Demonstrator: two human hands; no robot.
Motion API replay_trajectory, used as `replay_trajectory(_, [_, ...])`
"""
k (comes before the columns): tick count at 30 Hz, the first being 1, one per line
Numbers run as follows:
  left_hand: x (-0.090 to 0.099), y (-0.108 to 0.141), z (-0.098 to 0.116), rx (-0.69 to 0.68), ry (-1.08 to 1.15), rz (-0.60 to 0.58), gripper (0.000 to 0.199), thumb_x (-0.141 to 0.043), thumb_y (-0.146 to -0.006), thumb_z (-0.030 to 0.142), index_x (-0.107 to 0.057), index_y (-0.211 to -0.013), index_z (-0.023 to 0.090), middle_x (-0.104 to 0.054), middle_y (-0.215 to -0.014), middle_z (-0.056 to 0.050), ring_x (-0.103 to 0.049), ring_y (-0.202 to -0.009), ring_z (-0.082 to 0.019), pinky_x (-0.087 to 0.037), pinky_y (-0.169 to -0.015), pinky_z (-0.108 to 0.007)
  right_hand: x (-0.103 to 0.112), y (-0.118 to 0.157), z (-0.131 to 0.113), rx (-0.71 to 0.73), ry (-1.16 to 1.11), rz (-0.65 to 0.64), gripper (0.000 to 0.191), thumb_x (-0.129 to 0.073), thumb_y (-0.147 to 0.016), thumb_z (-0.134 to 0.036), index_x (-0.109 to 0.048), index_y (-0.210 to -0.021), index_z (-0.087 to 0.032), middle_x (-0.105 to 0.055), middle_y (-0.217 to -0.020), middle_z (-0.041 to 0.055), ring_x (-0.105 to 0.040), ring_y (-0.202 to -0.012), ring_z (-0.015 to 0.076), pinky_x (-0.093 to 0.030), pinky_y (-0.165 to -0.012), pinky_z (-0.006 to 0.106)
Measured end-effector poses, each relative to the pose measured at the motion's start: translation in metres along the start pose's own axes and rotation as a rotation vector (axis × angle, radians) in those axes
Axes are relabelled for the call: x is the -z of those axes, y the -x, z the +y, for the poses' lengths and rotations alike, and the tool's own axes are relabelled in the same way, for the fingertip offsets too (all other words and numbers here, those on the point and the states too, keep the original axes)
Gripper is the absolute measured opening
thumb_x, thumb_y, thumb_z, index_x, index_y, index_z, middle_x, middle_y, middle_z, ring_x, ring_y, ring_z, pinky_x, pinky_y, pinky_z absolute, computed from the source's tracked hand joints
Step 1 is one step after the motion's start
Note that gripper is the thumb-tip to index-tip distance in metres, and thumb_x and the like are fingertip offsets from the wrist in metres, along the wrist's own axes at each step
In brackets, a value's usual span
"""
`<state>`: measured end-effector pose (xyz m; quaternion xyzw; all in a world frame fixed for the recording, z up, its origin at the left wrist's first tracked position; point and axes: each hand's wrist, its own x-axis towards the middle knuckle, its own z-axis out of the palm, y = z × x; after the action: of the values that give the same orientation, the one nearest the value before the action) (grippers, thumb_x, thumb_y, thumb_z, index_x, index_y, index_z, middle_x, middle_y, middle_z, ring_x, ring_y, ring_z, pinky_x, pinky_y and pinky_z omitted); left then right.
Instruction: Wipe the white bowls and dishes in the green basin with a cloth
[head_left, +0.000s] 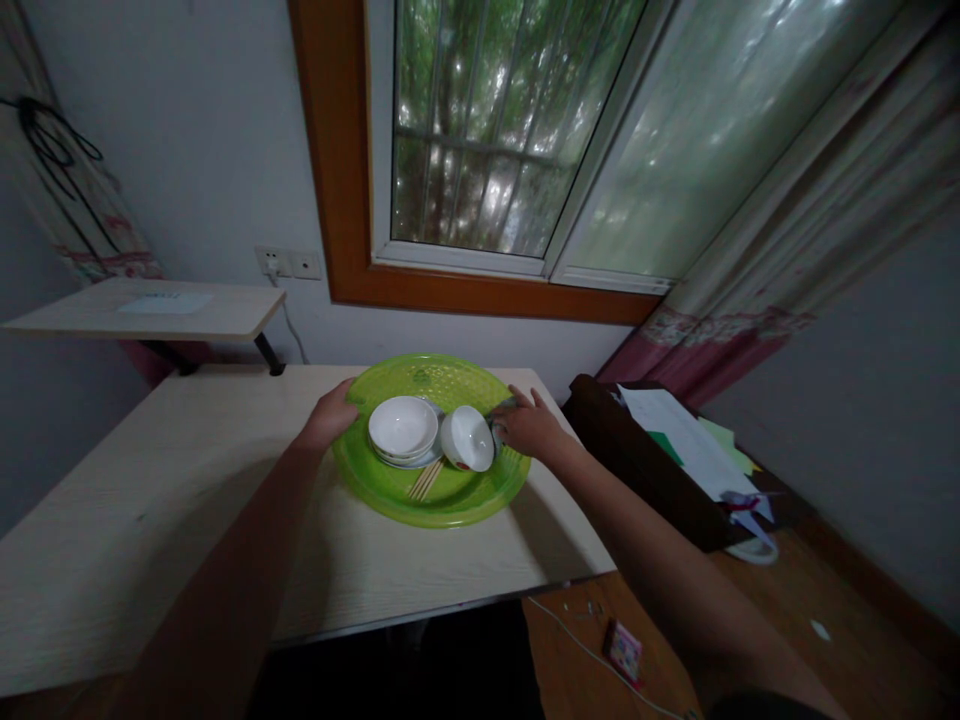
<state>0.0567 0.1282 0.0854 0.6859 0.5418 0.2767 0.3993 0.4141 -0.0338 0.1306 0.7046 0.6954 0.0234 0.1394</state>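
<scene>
A round bright-green plastic tray is on the light wooden table or just above it; I cannot tell which. My left hand grips its left rim, thumb on top and the other fingers hidden. Inside it are stacked white bowls, a tilted white bowl with a small red mark, and several wooden chopsticks. A greyish plate edge shows beneath the stack. Over the tray's right side, my right hand has its fingers spread, close to the tilted bowl. A greyish thing partly shows under those fingers, its kind unclear.
The wooden table extends left beneath a raised shelf with a paper on it. Behind are a wall socket and a window. Right of the table stands a dark brown box-like object with papers. A cable crosses the floor.
</scene>
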Motion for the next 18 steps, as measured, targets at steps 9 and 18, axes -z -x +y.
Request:
replay_trajectory(9, [0.000,0.002,0.002,0.025,-0.031,0.042,0.083,-0.066,-0.075,0.001,-0.071,-0.156,0.020,-0.081,-0.144,-0.013,-0.077,-0.126,-0.030,-0.059,-0.103,-0.035,-0.008,0.004,-0.004,0.033,0.007,0.106,0.039,-0.054,-0.111,-0.030,-0.085,-0.135,-0.024,-0.076,-0.154,0.0133,-0.037,-0.173,0.0413,-0.020,-0.141,0.075])
replay_trajectory(18, [0.000,0.000,-0.002,0.003,0.005,0.010,0.086,-0.065,-0.073,0.003,-0.071,-0.156,0.023,-0.083,-0.138,-0.010,-0.078,-0.119,-0.028,-0.060,-0.100,-0.034,-0.010,0.008,-0.006,0.021,-0.021,0.127,0.041,-0.049,-0.114,-0.031,-0.089,-0.125,-0.026,-0.080,-0.148,0.0118,-0.034,-0.175,0.0389,-0.018,-0.141,0.075])
